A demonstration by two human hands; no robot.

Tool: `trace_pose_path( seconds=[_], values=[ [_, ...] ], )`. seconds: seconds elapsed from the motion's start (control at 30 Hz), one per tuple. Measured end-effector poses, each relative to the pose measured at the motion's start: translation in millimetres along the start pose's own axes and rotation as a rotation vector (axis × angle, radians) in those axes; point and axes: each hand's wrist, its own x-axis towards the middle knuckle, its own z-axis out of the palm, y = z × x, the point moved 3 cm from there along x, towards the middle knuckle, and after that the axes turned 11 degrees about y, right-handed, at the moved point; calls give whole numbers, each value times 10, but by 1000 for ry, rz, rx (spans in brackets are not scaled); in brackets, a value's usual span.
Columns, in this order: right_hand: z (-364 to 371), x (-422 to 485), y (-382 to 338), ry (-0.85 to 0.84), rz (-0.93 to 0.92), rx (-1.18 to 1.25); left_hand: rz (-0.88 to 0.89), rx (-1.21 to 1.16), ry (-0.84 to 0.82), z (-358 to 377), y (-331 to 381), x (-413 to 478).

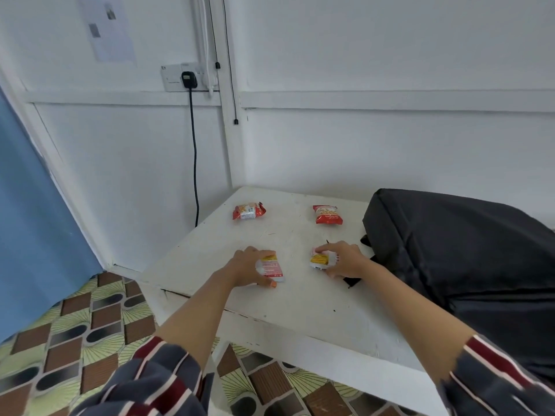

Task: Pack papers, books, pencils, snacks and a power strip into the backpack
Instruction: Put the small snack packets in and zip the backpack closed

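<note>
A black backpack (468, 265) lies on the right half of the white table (300, 307). My left hand (246, 267) grips a red, white and yellow snack packet (271, 268) on the tabletop. My right hand (345, 261) pinches a second small packet (319, 260), yellow and white, just left of the backpack. Two more red snack packets lie farther back: one at the left (248, 210) and one at the right (328, 214). No papers, books, pencils or power strip show in view.
The table stands in a corner against white walls. A black plug (188, 79) sits in a wall socket with its cable (195, 163) hanging down behind the table's far left corner. Patterned floor (78, 331) lies to the left and below. A blue surface (33, 211) fills the left edge.
</note>
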Motion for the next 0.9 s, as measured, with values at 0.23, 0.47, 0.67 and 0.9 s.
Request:
trace_pose_path(
  seconds=[0.23,0.47,0.67,0.9],
  values=[
    [-112,-31,-80,53,-3,61,89,-118,92,-16,265,38],
    [-809,-217,17,223,-14,58,214,-207,190,-249,991,158],
    [-1496,-693,494,310,13,72,389,-275,220,-183,1955,137],
    [-2097,-1282,1209,388,85,50,475,-197,184,101,2991,97]
  ],
)
